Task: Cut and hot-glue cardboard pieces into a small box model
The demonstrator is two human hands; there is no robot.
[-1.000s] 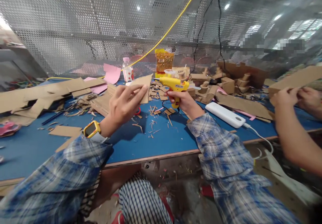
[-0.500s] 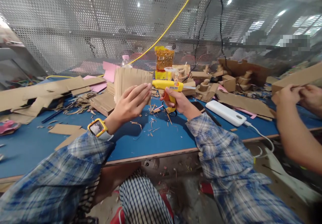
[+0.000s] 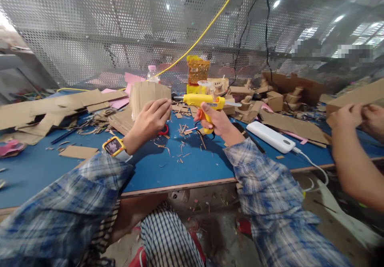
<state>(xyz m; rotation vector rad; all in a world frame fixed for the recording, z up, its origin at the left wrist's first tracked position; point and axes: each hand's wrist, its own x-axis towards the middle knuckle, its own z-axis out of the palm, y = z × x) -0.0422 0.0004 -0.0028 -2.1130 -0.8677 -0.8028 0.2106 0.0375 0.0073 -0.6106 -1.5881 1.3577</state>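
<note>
My right hand (image 3: 216, 119) is wrapped round the handle of a yellow hot glue gun (image 3: 201, 100), its nozzle pointing left. A clear glue stick (image 3: 233, 104) pokes out of the gun's back end. My left hand (image 3: 152, 118) grips a curved piece of corrugated cardboard (image 3: 150, 92) that stands up behind the fingers; the thumb is hidden. A small gap parts the nozzle from the cardboard's right edge. Beneath my left hand, the red handle of a tool (image 3: 163, 130) shows on the blue table (image 3: 180, 175).
Cardboard scraps (image 3: 48, 111) cover the left side. A white power bank (image 3: 270, 136) with a cable lies on the right. Cardboard models (image 3: 276, 99) stand at the back right. A co-worker's hands (image 3: 349, 117) hold cardboard at the far right. A yellow cord (image 3: 204, 33) hangs across the mesh.
My left hand and the cardboard have moved left, away from the glue gun's nozzle, which now shows. The gun has shifted slightly right. The red handle has come into view.
</note>
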